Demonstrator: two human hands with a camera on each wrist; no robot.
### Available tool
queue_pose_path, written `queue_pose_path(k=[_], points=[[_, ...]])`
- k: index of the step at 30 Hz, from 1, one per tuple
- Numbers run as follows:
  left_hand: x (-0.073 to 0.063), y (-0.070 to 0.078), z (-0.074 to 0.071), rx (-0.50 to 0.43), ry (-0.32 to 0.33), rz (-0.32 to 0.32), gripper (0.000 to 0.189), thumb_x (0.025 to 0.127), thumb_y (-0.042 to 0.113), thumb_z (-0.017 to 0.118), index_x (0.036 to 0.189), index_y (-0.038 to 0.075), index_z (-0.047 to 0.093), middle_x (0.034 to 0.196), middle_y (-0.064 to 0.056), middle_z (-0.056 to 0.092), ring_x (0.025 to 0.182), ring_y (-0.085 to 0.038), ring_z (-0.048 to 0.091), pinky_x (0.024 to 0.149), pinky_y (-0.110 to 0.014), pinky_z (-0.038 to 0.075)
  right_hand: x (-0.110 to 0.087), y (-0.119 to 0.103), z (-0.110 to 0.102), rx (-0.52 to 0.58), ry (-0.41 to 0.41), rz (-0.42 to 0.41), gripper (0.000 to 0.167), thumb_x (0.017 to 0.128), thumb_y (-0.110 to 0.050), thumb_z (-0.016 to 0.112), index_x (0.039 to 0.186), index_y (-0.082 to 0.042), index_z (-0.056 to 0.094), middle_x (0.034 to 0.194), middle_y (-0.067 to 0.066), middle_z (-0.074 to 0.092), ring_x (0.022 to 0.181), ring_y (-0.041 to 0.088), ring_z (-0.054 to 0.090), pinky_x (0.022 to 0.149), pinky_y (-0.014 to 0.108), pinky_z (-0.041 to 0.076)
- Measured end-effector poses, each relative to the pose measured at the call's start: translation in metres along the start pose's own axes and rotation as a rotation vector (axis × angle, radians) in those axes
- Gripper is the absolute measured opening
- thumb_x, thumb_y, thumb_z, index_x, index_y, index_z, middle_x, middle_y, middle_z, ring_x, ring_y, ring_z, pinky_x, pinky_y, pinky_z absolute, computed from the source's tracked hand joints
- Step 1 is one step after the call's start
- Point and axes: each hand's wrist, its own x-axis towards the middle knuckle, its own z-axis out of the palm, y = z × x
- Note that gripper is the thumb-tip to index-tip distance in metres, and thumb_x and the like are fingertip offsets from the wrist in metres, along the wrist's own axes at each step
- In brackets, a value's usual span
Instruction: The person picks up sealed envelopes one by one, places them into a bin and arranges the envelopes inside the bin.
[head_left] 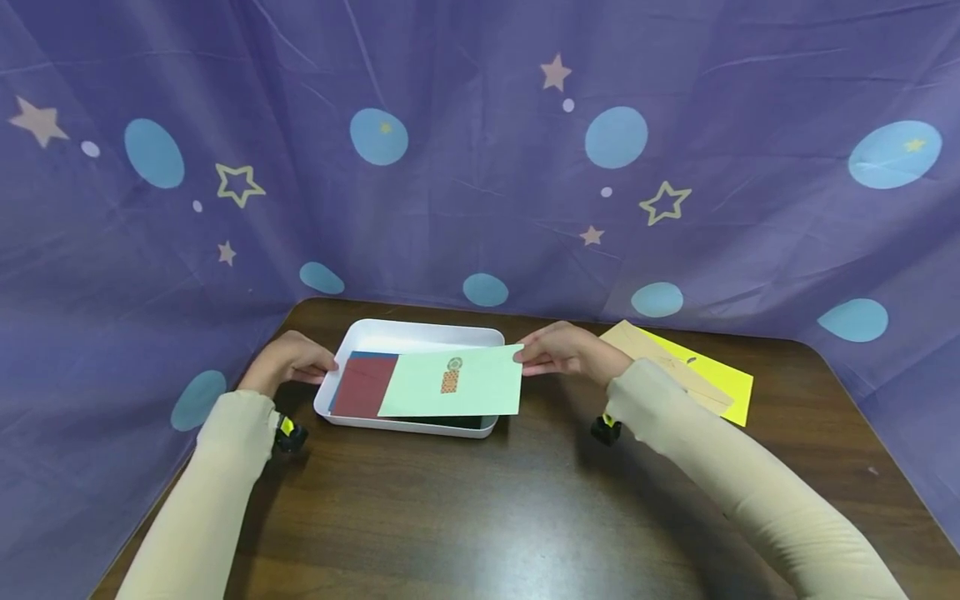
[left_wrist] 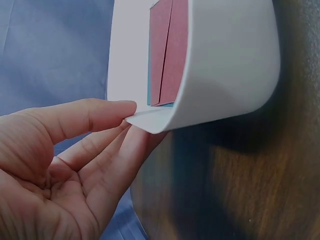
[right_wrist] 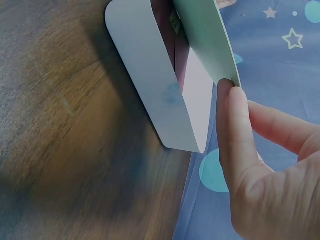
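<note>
"Grip first: what does the right hand (head_left: 562, 348) have?"

"The pale green card (head_left: 483, 387), by its right end. Thumb and fingers close on opposite faces, with no gap beyond the card's own thickness."

"Why so near the edge?"

"Probably to leave the rest of it free and keep the knuckles outside the white tray (head_left: 431, 327). The right wrist view shows the card slanting over the tray, its held end raised and reaching past the right rim."

"And its other end?"

"Above the dark red paper (head_left: 362, 390), covering part of it. Whether the two touch, I cannot tell."

"What about the left hand (head_left: 303, 357)?"

"It pinches the tray's left end, fingers and thumb on either side of the rim. I'd guess that steadies a light tray against sliding; a rim is also easy to hold without disturbing what lies within."

"Which is what?"

"That red piece, with a blue sheet (head_left: 372, 355) peeping out along its edges, and something dark (head_left: 468, 422) by the front wall, too covered to name. The walls presumably keep them together."

"Further out?"

"Past the right hand, a tan envelope (head_left: 645, 350) overlaps a bright yellow sheet (head_left: 735, 382) on the wooden table (head_left: 487, 500), partly behind the sleeve (head_left: 720, 458). Perhaps they sit aside to leave elbow room. Behind everything hangs a patterned purple curtain (head_left: 465, 217)."
</note>
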Motion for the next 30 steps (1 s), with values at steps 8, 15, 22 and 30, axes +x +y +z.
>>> queue_pose_path(k=[8,15,22,30], points=[[0.001,-0.002,-0.003,-0.016,-0.047,0.014,0.026,0.089,-0.002,0.068,0.11,-0.016,0.067,0.068,0.002,0.068,0.059,-0.004,0.066,0.062,-0.02,0.061,0.005,-0.002,0.002,-0.009,-0.024,-0.012,0.03,0.096,0.006,0.063,0.126,0.012,0.06,0.086,0.004,0.074,0.075,0.012,0.072,0.079,0.027,0.064],[0.004,-0.005,-0.005,-0.008,-0.05,0.018,0.031,0.089,0.0,0.07,0.115,-0.017,0.064,0.07,0.002,0.068,0.062,-0.005,0.067,0.063,-0.02,0.062,0.008,-0.004,0.003,-0.001,-0.043,-0.008,0.027,0.097,0.006,0.062,0.124,0.01,0.061,0.086,0.003,0.073,0.076,0.012,0.072,0.087,0.031,0.063],[0.005,-0.009,-0.006,-0.03,-0.052,0.03,0.039,0.091,0.001,0.07,0.123,-0.018,0.06,0.071,0.004,0.069,0.064,-0.004,0.067,0.065,-0.02,0.062,0.009,-0.008,0.003,0.046,-0.083,-0.001,0.017,0.097,0.01,0.057,0.114,0.008,0.063,0.08,0.004,0.074,0.074,0.011,0.071,0.076,0.024,0.064],[0.006,-0.011,-0.008,-0.051,-0.061,0.032,0.037,0.092,0.001,0.07,0.123,-0.019,0.061,0.072,0.004,0.07,0.065,-0.004,0.067,0.065,-0.02,0.062,0.013,-0.006,0.006,0.041,-0.076,-0.003,0.028,0.098,0.01,0.055,0.126,0.012,0.059,0.083,0.004,0.074,0.077,0.011,0.072,0.079,0.024,0.063]])
